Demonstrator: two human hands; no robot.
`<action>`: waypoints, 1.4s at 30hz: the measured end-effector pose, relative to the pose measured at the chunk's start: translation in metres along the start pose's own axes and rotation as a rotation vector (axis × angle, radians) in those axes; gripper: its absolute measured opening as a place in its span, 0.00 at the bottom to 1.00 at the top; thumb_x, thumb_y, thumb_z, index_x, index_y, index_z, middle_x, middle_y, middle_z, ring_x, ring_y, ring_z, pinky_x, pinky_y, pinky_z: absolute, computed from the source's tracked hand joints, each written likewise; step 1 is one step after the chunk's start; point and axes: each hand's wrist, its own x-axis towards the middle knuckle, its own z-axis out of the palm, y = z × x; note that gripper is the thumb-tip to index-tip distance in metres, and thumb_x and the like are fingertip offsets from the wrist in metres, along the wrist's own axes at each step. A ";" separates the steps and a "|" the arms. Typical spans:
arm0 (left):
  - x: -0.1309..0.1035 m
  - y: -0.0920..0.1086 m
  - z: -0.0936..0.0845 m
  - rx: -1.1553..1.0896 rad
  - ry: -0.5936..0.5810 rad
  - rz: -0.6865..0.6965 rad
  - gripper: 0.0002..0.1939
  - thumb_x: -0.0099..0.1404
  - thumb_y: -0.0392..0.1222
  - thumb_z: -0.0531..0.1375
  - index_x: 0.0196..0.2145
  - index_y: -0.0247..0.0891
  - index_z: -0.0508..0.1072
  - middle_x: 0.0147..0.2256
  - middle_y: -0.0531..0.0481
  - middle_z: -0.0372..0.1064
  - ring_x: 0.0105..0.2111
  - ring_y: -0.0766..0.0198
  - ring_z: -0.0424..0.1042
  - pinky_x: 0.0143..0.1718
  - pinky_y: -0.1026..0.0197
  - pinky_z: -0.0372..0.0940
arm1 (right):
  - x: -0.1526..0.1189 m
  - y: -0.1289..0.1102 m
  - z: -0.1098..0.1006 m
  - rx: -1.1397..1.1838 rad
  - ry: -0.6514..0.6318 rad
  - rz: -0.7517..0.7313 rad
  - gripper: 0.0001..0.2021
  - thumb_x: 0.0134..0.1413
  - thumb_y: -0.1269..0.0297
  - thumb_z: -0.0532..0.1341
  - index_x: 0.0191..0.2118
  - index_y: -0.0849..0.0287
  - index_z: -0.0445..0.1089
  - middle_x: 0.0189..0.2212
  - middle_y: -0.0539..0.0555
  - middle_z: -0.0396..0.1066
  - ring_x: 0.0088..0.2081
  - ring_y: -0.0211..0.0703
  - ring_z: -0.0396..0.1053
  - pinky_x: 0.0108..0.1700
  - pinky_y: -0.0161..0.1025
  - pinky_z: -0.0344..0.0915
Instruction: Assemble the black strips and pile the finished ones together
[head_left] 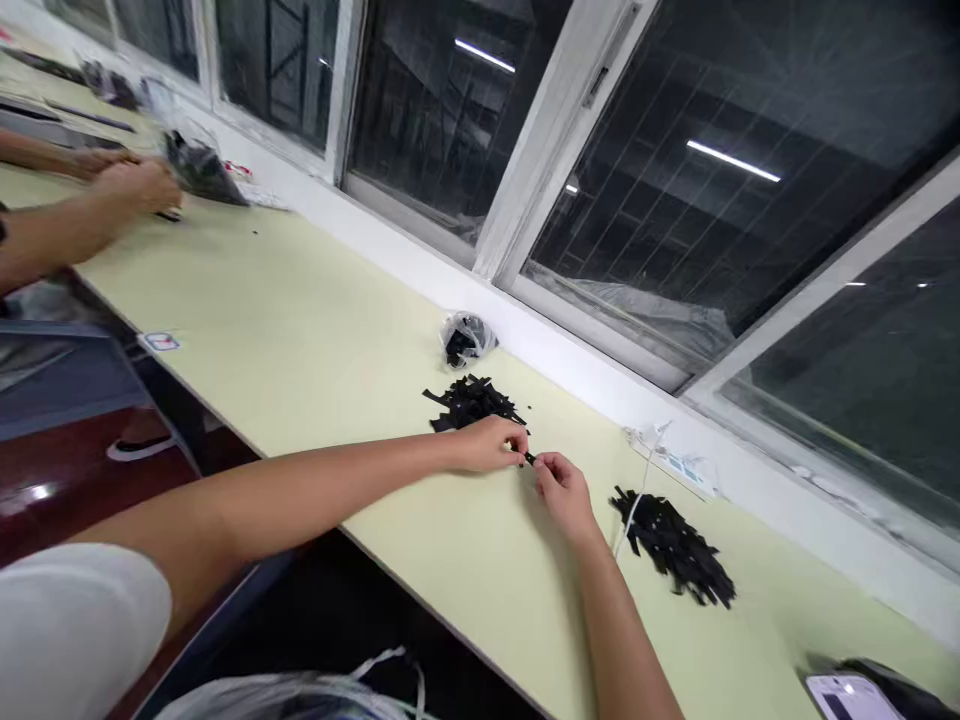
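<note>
Between my two hands is a small black strip (530, 458), too small to make out in detail. The fingertips of my left hand (491, 443) pinch its near-left end. On the other end, my right hand (564, 492) closes thumb and fingers. Just behind my left hand lies a loose pile of black strips (476, 400). A second pile of black strips (675, 548), laid more in one direction, rests to the right of my right forearm. Beyond the first pile, a clear plastic bag (469, 338) holds more black pieces.
A power strip (679, 465) with a white cable lies by the wall. At the lower right is a phone (851, 697) beside a black object. A co-worker's hands (139, 185) work at the far left, near a bag of dark pieces (199, 165). Windows line the back.
</note>
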 end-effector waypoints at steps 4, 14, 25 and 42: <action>0.000 -0.002 -0.002 -0.031 0.006 -0.035 0.04 0.61 0.35 0.60 0.34 0.35 0.75 0.33 0.50 0.75 0.35 0.64 0.72 0.37 0.64 0.62 | -0.001 0.001 -0.004 -0.045 0.059 0.008 0.16 0.51 0.48 0.59 0.32 0.57 0.69 0.21 0.47 0.62 0.25 0.39 0.56 0.29 0.37 0.54; 0.001 -0.007 -0.001 0.016 0.004 -0.069 0.07 0.64 0.37 0.58 0.39 0.36 0.75 0.34 0.50 0.75 0.33 0.65 0.70 0.35 0.64 0.60 | 0.000 0.004 -0.009 -0.186 0.138 0.022 0.16 0.52 0.50 0.57 0.35 0.57 0.73 0.24 0.50 0.69 0.27 0.42 0.61 0.32 0.38 0.57; 0.001 -0.009 -0.002 0.100 -0.065 0.026 0.07 0.65 0.37 0.58 0.37 0.36 0.77 0.36 0.49 0.75 0.35 0.63 0.71 0.37 0.64 0.61 | 0.004 0.015 -0.012 -0.139 0.179 0.017 0.18 0.50 0.51 0.57 0.39 0.58 0.75 0.30 0.54 0.74 0.31 0.46 0.67 0.34 0.40 0.62; -0.002 -0.012 -0.003 0.332 -0.161 0.006 0.08 0.65 0.36 0.56 0.37 0.37 0.76 0.37 0.48 0.75 0.39 0.60 0.72 0.41 0.62 0.61 | 0.005 0.019 -0.012 -0.132 0.188 0.005 0.18 0.50 0.51 0.58 0.39 0.59 0.75 0.26 0.53 0.72 0.30 0.47 0.67 0.33 0.40 0.62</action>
